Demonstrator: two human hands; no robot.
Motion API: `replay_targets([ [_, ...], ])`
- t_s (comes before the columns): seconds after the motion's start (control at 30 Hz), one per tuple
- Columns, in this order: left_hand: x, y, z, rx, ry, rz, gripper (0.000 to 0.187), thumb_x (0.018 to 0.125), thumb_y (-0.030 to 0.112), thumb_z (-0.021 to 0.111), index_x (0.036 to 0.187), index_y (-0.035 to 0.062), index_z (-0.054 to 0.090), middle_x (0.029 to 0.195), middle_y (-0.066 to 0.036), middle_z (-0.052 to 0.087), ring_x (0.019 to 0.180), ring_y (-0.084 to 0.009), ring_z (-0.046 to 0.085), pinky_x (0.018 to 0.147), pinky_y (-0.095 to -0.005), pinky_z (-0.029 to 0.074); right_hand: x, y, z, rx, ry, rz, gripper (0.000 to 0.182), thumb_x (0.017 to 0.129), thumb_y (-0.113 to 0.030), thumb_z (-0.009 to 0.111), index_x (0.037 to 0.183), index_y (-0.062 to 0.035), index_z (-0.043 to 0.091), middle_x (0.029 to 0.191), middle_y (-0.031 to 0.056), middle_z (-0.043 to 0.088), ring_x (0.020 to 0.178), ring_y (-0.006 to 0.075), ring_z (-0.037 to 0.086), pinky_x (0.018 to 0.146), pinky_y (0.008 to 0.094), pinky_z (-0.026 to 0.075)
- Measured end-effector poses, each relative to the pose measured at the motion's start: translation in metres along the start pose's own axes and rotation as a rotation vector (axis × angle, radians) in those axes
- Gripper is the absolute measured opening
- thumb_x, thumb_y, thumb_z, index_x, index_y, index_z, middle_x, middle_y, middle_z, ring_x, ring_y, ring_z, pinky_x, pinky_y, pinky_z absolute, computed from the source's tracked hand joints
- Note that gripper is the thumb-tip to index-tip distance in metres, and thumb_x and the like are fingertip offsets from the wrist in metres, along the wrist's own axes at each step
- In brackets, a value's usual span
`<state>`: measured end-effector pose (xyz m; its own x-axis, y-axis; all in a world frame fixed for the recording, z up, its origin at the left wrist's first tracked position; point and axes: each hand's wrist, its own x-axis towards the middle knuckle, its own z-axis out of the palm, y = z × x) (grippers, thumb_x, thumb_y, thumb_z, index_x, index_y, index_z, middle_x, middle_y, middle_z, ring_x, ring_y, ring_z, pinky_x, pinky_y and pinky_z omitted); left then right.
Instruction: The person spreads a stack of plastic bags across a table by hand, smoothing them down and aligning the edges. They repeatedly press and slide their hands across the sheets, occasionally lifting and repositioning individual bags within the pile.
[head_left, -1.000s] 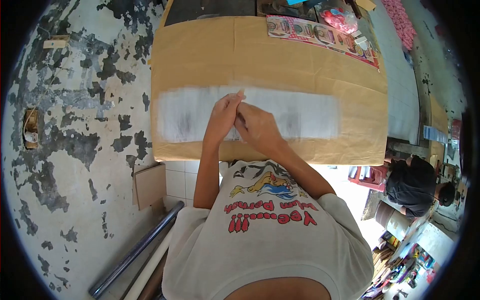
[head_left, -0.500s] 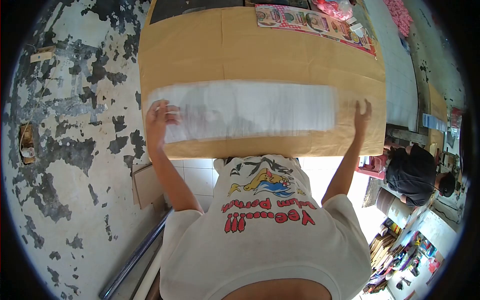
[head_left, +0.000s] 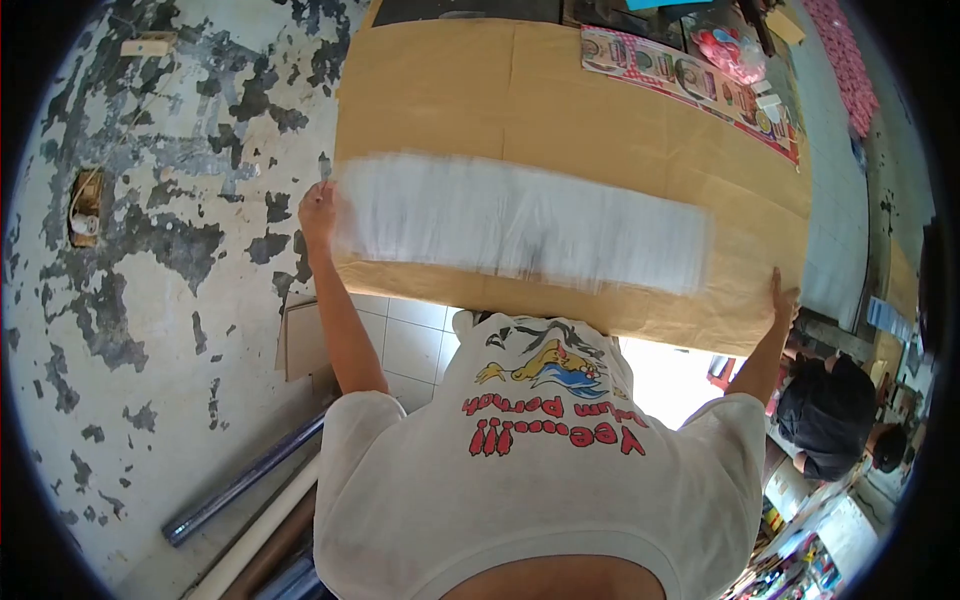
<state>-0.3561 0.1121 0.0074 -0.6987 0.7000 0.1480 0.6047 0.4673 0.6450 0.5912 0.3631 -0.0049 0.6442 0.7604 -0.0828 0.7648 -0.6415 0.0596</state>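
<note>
A large sheet of brown paper (head_left: 600,110) lies spread over a table, covering it from edge to edge, with a wide white strip (head_left: 520,220) running across it near the front edge. The left hand (head_left: 318,212) sits at the sheet's left edge, at the left end of the strip, fingers curled on the edge; whether it pinches the paper cannot be told. The right hand (head_left: 783,300) is at the far right corner of the sheet, fingers flat and together against the edge, well apart from the left, arms spread wide.

The front edge hangs slightly over the table, just above the person's white shirt (head_left: 530,450). Left of the sheet is open floor beside a peeling grey wall (head_left: 150,250). A printed pink strip (head_left: 690,85) lies along the sheet's far right side, touching it, with a clear bag (head_left: 730,45) of red things beyond.

Below left, rolls and tubes (head_left: 250,500) lean on the tiled floor near a brown board (head_left: 305,345). At right, another person (head_left: 835,420) in dark clothes crouches among clutter.
</note>
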Motion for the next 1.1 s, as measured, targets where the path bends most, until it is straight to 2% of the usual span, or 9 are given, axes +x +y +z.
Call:
replay_targets([
  [0.17,-0.006,-0.023,0.019,-0.012,-0.070,-0.094,0.035,0.095,0.040,0.059,0.107,0.0076,0.063,0.100,-0.018,0.067,0.094,-0.0352,0.064,0.083,-0.0436,0.050,0.056,0.035,0.028,0.024,-0.091,-0.024,0.108,0.073,-0.087,0.051,0.144,-0.0051,0.046,0.143,0.0256,0.047,0.137,0.0351,0.041,0.112,0.0465,0.034],
  [0.27,-0.010,-0.008,0.030,0.001,-0.032,-0.211,0.037,0.096,0.042,0.056,0.112,0.0093,0.061,0.105,-0.017,0.068,0.097,-0.0357,0.064,0.085,-0.0433,0.049,0.037,0.038,0.042,0.171,0.252,-0.076,0.099,0.072,-0.086,0.052,0.133,-0.0076,0.058,0.136,0.0201,0.056,0.131,0.0341,0.049,0.108,0.0447,0.039],
  [0.37,-0.022,0.002,0.039,-0.006,0.035,-0.159,0.042,0.097,0.044,0.054,0.117,0.0073,0.059,0.102,-0.017,0.068,0.096,-0.0340,0.065,0.086,-0.0431,0.050,0.039,0.040,0.040,-0.314,0.205,-0.448,0.049,0.099,-0.049,0.045,0.121,-0.0115,0.066,0.122,0.0116,0.066,0.115,0.0321,0.060,0.097,0.0427,0.048],
  [0.47,-0.025,0.019,0.036,-0.062,-0.001,-0.174,0.049,0.097,0.048,0.054,0.120,0.0051,0.059,0.095,-0.016,0.069,0.091,-0.0298,0.067,0.083,-0.0413,0.051,0.053,0.056,0.056,-0.228,0.470,-0.496,0.034,0.093,-0.043,0.058,0.094,-0.0126,0.073,0.092,0.0114,0.073,0.088,0.0354,0.069,0.074,0.0465,0.055],
  [0.6,-0.025,0.015,0.040,0.033,0.078,-0.160,0.048,0.096,0.048,0.054,0.121,0.0067,0.059,0.092,-0.016,0.070,0.088,-0.0311,0.068,0.081,-0.0415,0.051,0.019,0.016,-0.023,0.239,0.378,-0.198,0.037,0.090,-0.051,0.059,0.094,-0.0158,0.072,0.097,0.0138,0.073,0.082,0.0311,0.071,0.070,0.0439,0.055],
  [0.67,-0.028,0.018,0.033,0.030,0.074,-0.178,0.048,0.096,0.047,0.054,0.121,0.0069,0.059,0.093,-0.017,0.070,0.089,-0.0330,0.068,0.082,-0.0431,0.051,0.052,0.037,-0.034,0.701,0.166,-0.288,0.036,0.093,-0.044,0.060,0.091,-0.0094,0.071,0.072,0.0078,0.068,0.056,0.0132,0.055,0.056,0.0328,0.046],
  [0.7,-0.028,0.019,0.029,0.043,0.060,-0.193,0.048,0.096,0.047,0.054,0.122,0.0073,0.059,0.093,-0.017,0.070,0.090,-0.0341,0.068,0.082,-0.0437,0.051,0.015,0.019,-0.075,0.746,0.308,-0.409,0.037,0.097,-0.040,0.062,0.073,-0.0117,0.059,0.052,-0.0079,0.037,0.043,0.0024,0.034,0.038,0.0232,0.024],
  [0.87,-0.022,0.012,0.028,0.061,-0.005,-0.204,0.051,0.094,0.050,0.055,0.126,0.0101,0.056,0.100,-0.021,0.069,0.097,-0.0389,0.066,0.086,-0.0461,0.050,-0.166,-0.066,-0.261,1.046,0.073,-0.445,0.035,0.102,-0.033,0.054,0.077,-0.0091,0.057,0.060,-0.0079,0.035,0.051,0.0029,0.030,0.045,0.0240,0.023],
  [1.1,-0.035,0.051,0.028,0.705,0.239,0.015,0.062,0.091,0.052,0.062,0.138,0.0143,0.047,0.110,-0.018,0.067,0.099,-0.0351,0.064,0.089,-0.0422,0.048,-0.322,-0.167,-0.307,1.153,-0.040,-0.924,0.023,0.102,-0.020,0.054,0.092,-0.0056,0.069,0.064,-0.0095,0.041,0.053,-0.0003,0.032,0.046,0.0211,0.024],
])
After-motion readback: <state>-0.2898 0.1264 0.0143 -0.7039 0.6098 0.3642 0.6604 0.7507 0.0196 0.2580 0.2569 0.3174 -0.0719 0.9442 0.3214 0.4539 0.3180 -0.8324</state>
